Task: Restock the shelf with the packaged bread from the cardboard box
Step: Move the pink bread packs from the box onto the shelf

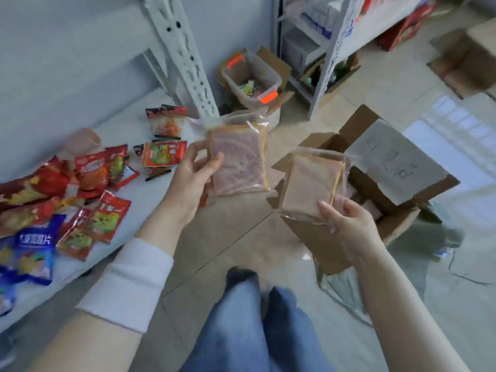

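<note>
My left hand [192, 181] holds a clear-wrapped slice of pinkish bread [239, 159] upright by its left edge, in the air between the shelf and the box. A second bread pack [308, 186] is gripped at its lower right corner by my right hand [346, 221], above the open cardboard box [397, 224] on the floor at the right. More pinkish packs show inside the box. The low white shelf [139, 200] lies to the left, below my left forearm.
Red, green and blue snack packets [99, 183] cover the shelf's left part. A white perforated upright [185, 55] rises behind the left bread pack. A clear bin with orange clips [252, 79] sits in a box behind. Another rack [335, 44] and cartons stand at the back right.
</note>
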{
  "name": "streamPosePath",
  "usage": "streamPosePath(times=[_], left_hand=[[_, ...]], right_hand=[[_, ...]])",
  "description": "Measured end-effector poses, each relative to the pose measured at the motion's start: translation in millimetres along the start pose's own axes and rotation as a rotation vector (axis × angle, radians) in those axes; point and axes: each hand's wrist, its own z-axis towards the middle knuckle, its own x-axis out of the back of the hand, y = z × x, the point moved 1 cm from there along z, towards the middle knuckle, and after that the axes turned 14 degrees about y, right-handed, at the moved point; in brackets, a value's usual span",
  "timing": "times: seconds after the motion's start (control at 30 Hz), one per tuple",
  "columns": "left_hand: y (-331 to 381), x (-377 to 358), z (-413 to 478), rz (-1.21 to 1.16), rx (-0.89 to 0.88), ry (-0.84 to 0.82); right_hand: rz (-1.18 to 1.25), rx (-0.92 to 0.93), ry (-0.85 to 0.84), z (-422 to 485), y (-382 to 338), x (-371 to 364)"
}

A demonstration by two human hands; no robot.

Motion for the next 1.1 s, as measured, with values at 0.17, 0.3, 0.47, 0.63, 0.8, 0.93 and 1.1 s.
streamPosePath(times=[0.17, 0.3, 0.47, 0.63, 0.8, 0.93, 1.1], left_hand=[[88.5, 140.3, -40.8, -0.066, -0.199, 0.175], [136.9, 265.2, -65.9, -0.086, -0.323, 0.387], [160.8, 424.4, -82.9, -0.069, -0.381, 0.593], [167.9, 551.9, -72.8, -0.112, -0.386, 0.713], [193.1, 640.3, -11.2, -0.214, -0.387, 0.778], [220.2, 689.6, 68.0, -0.192, -0.404, 0.801], [241.7, 730.3, 164.8, -0.150, -0.380, 0.817]], right_hand=[[0.025, 0.265, -0.232, -96.8, -84.6, -89.0], [0.038, 0.407, -0.413, -178.2, -130.3, -191.1], [-0.014, 0.485, -0.498, -272.7, -143.7, -321.3], [-0.099, 0.419, -0.663, -333.7, -148.9, -434.7], [-0.082, 0.466, -0.678, -355.2, -176.0, -544.9], [-0.042, 0.586, -0.549, -359.2, -204.8, -651.7], [0.034, 0.659, -0.379, -359.5, -235.5, -768.6]])
